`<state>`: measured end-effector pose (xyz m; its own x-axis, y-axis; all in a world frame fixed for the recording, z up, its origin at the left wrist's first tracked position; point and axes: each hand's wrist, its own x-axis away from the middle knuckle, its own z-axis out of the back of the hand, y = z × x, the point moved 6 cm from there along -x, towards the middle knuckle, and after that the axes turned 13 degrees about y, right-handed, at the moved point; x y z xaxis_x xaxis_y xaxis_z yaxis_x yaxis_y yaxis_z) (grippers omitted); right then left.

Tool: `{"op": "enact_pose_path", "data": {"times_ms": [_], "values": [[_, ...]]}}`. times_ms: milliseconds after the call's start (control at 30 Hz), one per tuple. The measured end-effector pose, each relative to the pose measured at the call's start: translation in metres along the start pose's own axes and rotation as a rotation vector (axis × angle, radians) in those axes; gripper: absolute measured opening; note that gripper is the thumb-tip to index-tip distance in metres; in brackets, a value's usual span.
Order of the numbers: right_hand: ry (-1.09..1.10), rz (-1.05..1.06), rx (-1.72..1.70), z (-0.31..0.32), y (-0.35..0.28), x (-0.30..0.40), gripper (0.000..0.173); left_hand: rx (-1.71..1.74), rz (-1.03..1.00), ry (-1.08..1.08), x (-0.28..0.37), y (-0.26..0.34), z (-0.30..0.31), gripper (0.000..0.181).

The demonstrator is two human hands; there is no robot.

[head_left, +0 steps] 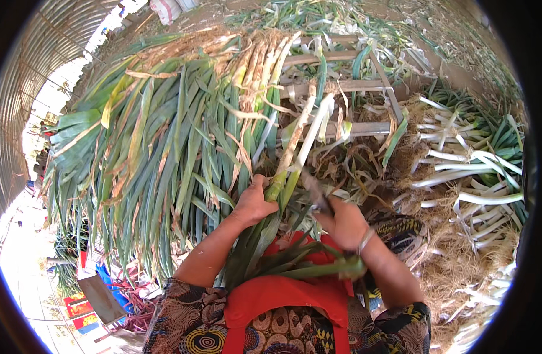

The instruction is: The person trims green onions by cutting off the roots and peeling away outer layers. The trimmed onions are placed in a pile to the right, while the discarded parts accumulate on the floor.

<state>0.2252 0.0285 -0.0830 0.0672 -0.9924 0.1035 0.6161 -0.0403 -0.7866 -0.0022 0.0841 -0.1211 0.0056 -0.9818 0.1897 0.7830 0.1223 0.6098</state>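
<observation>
Two long green onions are before me, one with brown outer skin (294, 142), the other with a bare white stalk (314, 129). My left hand (254, 204) grips them around the green part, their leaves hanging towards my lap. A knife (316, 191) with a blurred blade is in my right hand (344, 223), its blade close beside the white stalk. Left of my hands lies a big pile of unpeeled long green onions (164, 141), roots pointing away from me. Loose green leaves (315, 267) cross my red apron (284, 297).
A slatted wooden rack (364, 129) stands ahead, with peelings over it. White-stalked onions (456, 170) are heaped at the right beside root trimmings (452, 274). Leaf waste (324, 17) covers the ground beyond. A dull flat plate (101, 299) and reddish ties (140, 309) lie at the lower left.
</observation>
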Motion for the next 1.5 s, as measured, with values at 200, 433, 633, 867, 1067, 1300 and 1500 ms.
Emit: {"op": "enact_pose_path", "data": {"times_ms": [200, 433, 633, 867, 1067, 1300, 1500], "values": [[-0.122, -0.019, 0.183, -0.012, -0.027, 0.066, 0.038, -0.023, 0.023, 0.017, 0.012, -0.002, 0.001, 0.061], [0.007, -0.088, 0.279, -0.021, -0.013, -0.043, 0.041, -0.041, -0.031, 0.036, 0.017, -0.008, -0.009, 0.062], [0.08, -0.045, 0.216, -0.02, 0.004, -0.034, 0.043, -0.062, -0.097, 0.048, 0.016, -0.001, -0.011, 0.064], [-0.121, -0.033, 0.185, -0.017, -0.033, 0.079, 0.038, -0.047, -0.028, 0.066, 0.007, -0.004, -0.013, 0.064], [-0.128, -0.018, 0.322, -0.017, -0.03, 0.056, 0.039, -0.098, -0.17, 0.132, 0.003, -0.01, -0.018, 0.064], [0.037, -0.123, 0.263, -0.03, -0.004, -0.062, 0.04, 0.016, -0.031, 0.016, 0.017, 0.008, 0.009, 0.063], [0.045, -0.131, 0.165, -0.02, 0.0, -0.048, 0.039, 0.282, 0.142, -0.153, 0.009, -0.009, 0.028, 0.063]]}}
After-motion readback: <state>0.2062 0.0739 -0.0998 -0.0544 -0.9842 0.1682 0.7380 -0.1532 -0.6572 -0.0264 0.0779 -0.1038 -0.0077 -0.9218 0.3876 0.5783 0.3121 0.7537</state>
